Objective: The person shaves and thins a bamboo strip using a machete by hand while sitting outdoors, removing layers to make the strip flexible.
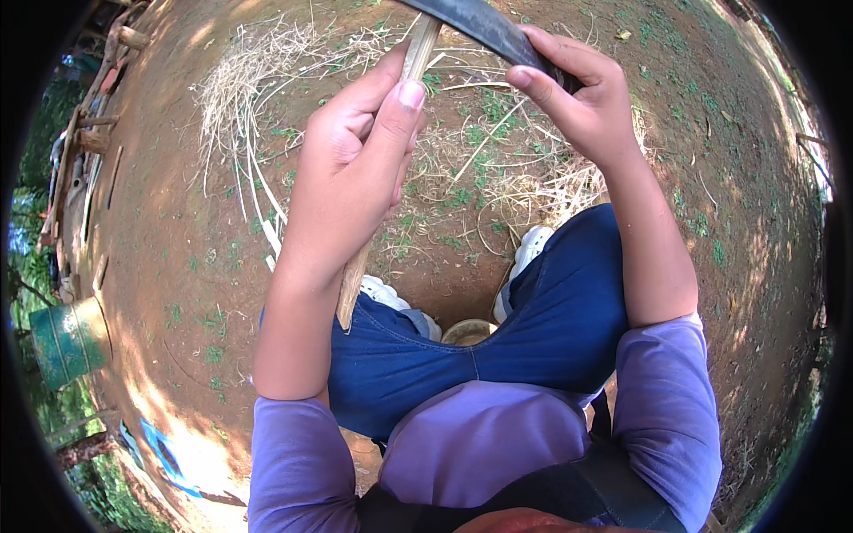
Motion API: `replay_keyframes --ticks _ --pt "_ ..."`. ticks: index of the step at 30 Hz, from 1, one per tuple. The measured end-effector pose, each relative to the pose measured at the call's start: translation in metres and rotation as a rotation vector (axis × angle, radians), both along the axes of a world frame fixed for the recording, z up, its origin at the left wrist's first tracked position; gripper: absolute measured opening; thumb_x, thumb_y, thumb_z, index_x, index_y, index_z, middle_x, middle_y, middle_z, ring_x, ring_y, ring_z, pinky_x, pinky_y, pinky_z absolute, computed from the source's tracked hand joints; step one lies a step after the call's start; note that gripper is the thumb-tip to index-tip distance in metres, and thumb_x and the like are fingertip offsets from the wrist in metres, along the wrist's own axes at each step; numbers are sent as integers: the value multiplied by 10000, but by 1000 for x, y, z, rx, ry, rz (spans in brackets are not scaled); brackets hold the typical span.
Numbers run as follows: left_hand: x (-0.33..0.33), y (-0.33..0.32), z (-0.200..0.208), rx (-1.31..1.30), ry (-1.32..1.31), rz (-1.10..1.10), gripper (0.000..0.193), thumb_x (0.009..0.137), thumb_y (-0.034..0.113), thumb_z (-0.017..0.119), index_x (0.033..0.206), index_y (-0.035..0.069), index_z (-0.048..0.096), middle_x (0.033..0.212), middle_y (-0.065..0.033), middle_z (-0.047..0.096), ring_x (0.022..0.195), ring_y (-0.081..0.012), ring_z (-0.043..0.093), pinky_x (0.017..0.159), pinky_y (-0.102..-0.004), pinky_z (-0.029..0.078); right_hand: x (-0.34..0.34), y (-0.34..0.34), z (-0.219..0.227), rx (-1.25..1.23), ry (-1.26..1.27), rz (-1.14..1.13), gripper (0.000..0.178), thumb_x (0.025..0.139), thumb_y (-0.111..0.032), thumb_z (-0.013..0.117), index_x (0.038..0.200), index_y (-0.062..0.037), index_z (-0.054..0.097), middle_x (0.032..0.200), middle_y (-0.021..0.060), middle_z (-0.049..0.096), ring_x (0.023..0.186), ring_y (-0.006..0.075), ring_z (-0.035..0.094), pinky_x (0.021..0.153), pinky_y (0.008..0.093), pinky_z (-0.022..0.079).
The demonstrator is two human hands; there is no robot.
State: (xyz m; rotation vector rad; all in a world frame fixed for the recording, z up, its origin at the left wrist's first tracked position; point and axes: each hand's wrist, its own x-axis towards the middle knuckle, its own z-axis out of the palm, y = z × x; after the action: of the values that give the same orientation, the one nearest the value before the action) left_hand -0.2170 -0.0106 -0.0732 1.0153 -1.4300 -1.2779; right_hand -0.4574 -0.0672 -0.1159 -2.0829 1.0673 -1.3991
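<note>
My left hand [360, 147] is closed around a split wooden stick [354, 282], thumb pressed along its side. The stick runs at a slant, its lower tip near my left thigh and its upper end just below a dark curved blade [484, 28]. My right hand [582, 93] grips the right end of that blade between thumb and fingers; whether a handle lies inside the hand cannot be made out. Blade and stick meet or overlap near the top edge, where the blade's far end leaves the view.
Pale fibre shavings [253, 84] lie heaped on the brown dirt ground ahead, with more shavings [577, 182] by my right foot. A green metal drum [67, 342] stands at the left, below a rough wooden fence [93, 133]. A blue-edged object [169, 457] lies lower left.
</note>
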Motion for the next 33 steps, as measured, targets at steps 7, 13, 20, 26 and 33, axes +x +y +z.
replay_keyframes --ticks 7,13,20,26,33 --pt "-5 4 -6 -47 -101 -20 522 1093 263 509 1529 -17 447 749 66 453 481 18 363 418 -152 297 -23 -22 8 149 -182 -102 268 996 -235 720 1135 -6 740 763 -69 599 640 13 516 566 192 413" --pt "-16 17 -7 51 -66 -144 481 1074 172 571 1500 -35 490 909 61 548 788 -17 436 690 -192 367 -80 -56 7 208 -498 -373 302 994 -347 710 1009 -46 703 694 -40 573 583 46 516 514 236 413" --pt "-4 30 -8 128 54 -173 558 1111 316 452 1529 -50 408 737 57 430 477 19 344 398 -151 274 -79 -54 15 60 -790 -585 427 1008 -502 646 947 -81 681 644 -22 511 531 103 518 491 265 433" --pt "24 13 -11 185 335 -55 578 1121 322 418 1546 -59 330 800 24 430 461 2 353 365 -153 311 -15 -6 5 220 -260 -101 418 926 -308 791 1242 -41 734 830 16 716 725 69 628 619 249 477" --pt "40 15 -24 282 364 57 473 1117 263 441 1528 29 424 839 7 477 497 -33 397 391 -180 324 44 26 -16 90 116 276 436 849 -259 836 1220 -47 749 739 79 661 665 176 624 600 323 458"
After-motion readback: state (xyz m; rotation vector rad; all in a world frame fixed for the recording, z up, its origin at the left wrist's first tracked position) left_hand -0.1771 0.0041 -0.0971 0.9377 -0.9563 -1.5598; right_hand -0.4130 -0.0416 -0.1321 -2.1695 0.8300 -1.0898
